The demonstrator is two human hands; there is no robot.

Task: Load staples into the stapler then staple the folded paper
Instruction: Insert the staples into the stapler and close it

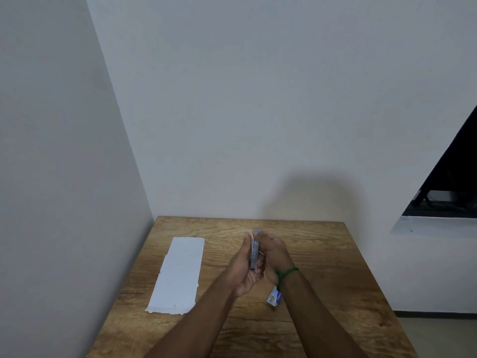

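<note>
Above the middle of the wooden table (322, 267), both hands hold a small stapler (254, 254) with a metal body and a light blue tip. My left hand (245, 270) grips it from the left and below. My right hand (272, 254), with a green thread at the wrist, curls round it from the right. Whether the stapler is opened I cannot tell. The folded white paper (179, 275) lies flat on the table to the left of my hands. A small staple box (274, 298) lies on the table under my right wrist, partly hidden.
The table stands in a corner, with white walls (232, 112) at its left and far edges. A dark window opening (454, 182) is at the far right. Bare wood shows right of the hands and at the near edge.
</note>
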